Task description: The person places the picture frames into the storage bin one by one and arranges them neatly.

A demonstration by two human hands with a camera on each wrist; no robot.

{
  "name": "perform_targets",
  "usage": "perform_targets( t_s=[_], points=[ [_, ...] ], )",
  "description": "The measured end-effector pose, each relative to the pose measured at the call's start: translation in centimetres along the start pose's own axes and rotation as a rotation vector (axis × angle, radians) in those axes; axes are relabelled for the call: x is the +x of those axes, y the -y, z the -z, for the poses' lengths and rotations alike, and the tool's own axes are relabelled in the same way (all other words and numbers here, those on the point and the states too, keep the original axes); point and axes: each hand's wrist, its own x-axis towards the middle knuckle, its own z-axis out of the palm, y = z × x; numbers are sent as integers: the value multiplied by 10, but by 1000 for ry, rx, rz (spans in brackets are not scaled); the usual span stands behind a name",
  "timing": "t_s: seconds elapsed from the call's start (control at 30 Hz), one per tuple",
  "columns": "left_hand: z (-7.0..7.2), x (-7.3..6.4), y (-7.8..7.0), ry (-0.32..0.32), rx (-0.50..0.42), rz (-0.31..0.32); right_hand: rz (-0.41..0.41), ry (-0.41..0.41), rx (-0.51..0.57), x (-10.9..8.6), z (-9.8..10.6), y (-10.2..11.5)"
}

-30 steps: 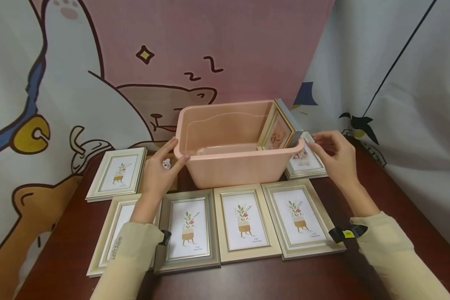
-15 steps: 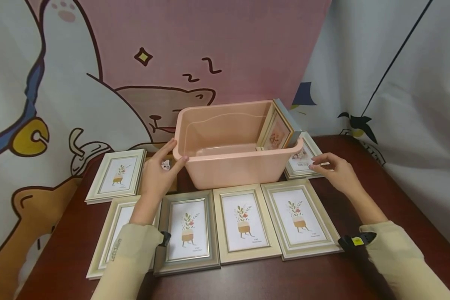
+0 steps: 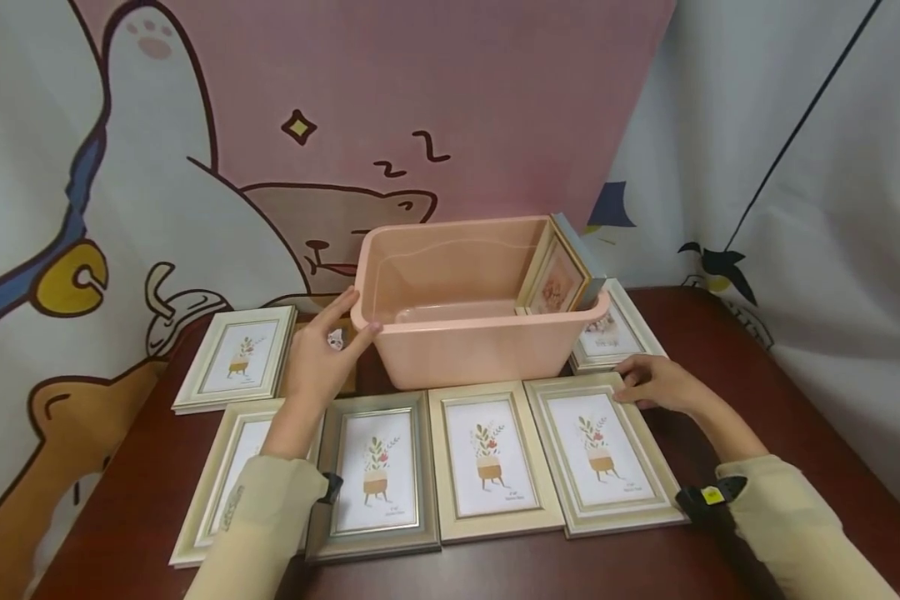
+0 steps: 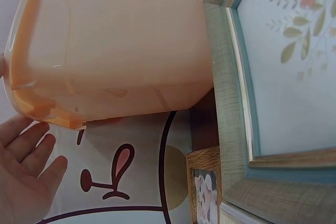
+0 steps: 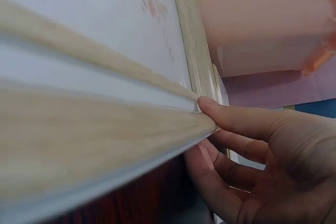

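My left hand (image 3: 318,362) rests at the left corner of a pink plastic bin (image 3: 480,346), thumb on the front rim and forefinger on the side. In the left wrist view the other fingers (image 4: 39,153) extend loosely below the rim. My right hand (image 3: 656,383) pinches the upper right corner of the rightmost picture frame (image 3: 648,454), a cream one with a potted-plant print. In the right wrist view the thumb (image 5: 231,116) lies on top of the frame's corner and fingers curl under its edge. Framed pictures (image 3: 558,279) stand upright inside the bin's right end.
In the front row lie another cream frame (image 3: 547,510), a grey-green frame (image 3: 427,467) and a frame partly under my left arm (image 3: 198,487). Stacked frames (image 3: 187,387) lie at left, a small wooden frame (image 3: 348,383) beside the bin, and frames (image 3: 637,312) behind its right end.
My right hand has moved from beside the bin's right end down to the rightmost front frame and taken hold of its corner. The left hand stays at the bin's rim.
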Motion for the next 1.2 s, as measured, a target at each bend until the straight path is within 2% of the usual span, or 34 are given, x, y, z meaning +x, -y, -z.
perform_targets(
  t_s=[0.2, 0.43, 0.6, 0.87, 1.03, 1.2],
  points=[
    [-2, 2, -2, 6, -5, -10, -10, -18, 0, -6, 7, 3],
    [-1, 2, -3, 12, -4, -1, -11, 32, 165, -12, 22, 2],
    [0, 3, -2, 11, -5, -9, 21, 14, 199, -22, 36, 6],
    [2, 3, -1, -2, -2, -9, 155, -63, 277, -39, 60, 11],
    [1, 0, 1, -2, -3, 5, 236, -132, 282, -55, 74, 16],
    [1, 0, -1, -5, -13, -7, 311, -180, 310, -67, 87, 20]
  ],
)
